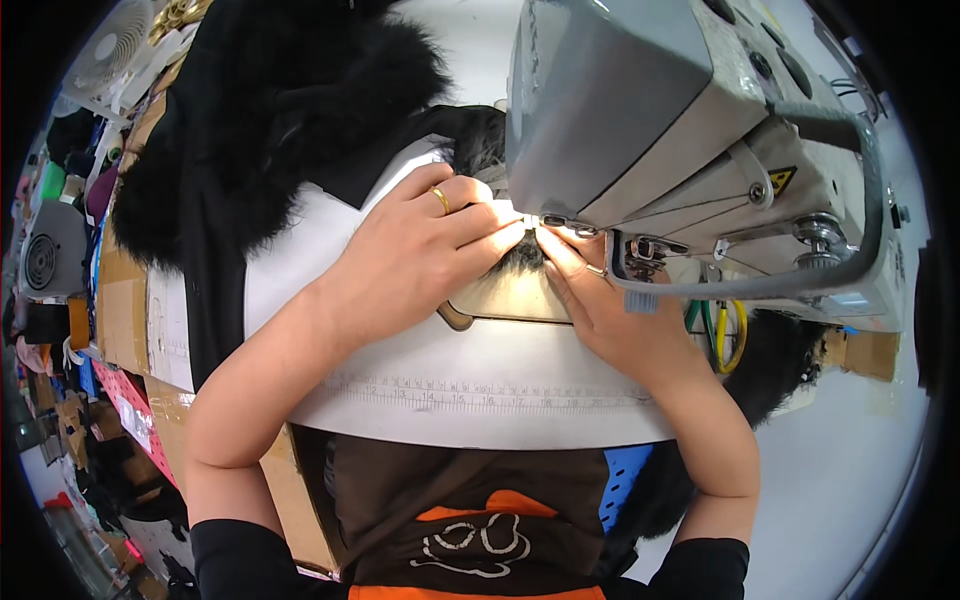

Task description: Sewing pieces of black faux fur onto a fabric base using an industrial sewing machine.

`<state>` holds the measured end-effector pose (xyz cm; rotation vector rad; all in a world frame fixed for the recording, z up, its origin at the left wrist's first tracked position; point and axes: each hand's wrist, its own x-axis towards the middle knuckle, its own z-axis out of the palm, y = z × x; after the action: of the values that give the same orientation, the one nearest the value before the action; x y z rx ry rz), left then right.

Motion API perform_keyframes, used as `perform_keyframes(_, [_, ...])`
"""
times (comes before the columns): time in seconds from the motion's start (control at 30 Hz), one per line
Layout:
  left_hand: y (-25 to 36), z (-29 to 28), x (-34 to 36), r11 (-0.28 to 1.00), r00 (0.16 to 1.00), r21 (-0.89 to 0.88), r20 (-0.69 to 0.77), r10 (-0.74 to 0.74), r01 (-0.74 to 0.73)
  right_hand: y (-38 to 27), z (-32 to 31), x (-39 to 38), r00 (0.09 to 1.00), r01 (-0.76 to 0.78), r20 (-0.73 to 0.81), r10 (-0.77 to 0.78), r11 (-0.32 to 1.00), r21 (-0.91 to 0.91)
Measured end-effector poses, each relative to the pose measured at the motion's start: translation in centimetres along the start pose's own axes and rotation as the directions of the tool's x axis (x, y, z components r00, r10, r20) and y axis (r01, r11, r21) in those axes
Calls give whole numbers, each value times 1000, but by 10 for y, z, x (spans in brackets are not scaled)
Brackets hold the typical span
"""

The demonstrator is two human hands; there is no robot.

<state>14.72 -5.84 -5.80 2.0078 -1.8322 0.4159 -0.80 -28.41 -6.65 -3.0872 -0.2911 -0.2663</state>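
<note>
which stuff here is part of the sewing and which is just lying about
Part of the sewing:
- sewing machine
- black fur by the needle, under the hands: left, right

Lying about, seemingly unused now:
- yellow-handled tool
- white fan
- cardboard at left

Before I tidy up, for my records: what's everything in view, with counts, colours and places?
Sewing machine: 1, grey, upper right
Fur piece: 1, black, at fingertips
Furry cloth: count unclear, black, both sides
Table: 1, white, centre
Ruler scale: 1, grey, table's front edge
Looped handles: count unclear, green and yellow, right
Fan: 1, white, upper left
Cardboard: several, brown, both sides
Background clutter: many, mixed, far left
Apron: 1, brown and orange, lower centre
Perforated panel: 1, blue, beside apron
Left hand: 1, gold-ringed, fur's left
Right hand: 1, bare, fur's right
</note>
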Motion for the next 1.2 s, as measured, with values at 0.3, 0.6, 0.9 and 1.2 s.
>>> perform_keyframes(0.3, [0, -1, -2, 1000, 999, 9, 36, -21, 20, 1, 2, 2, 998, 24, -62, -18, 996, 87])
perform_keyframes(0.6, [-2, 1, -1, 999, 991, 28, 126, -38, 35, -1, 0, 3, 966, -256, 118, 228, 889, 380])
perform_keyframes(0.9, [-1, 5, -3, 1000, 1000, 5, 24, -19, 19, 5, 10, -4, 999, -14, -38, 18, 994, 104])
perform_keyframes(1.2, [0, 8, -2, 1000, 1000, 27, -1, -13, 13, 7, 8, 1, 994, -79, -62, 89, 985, 154])
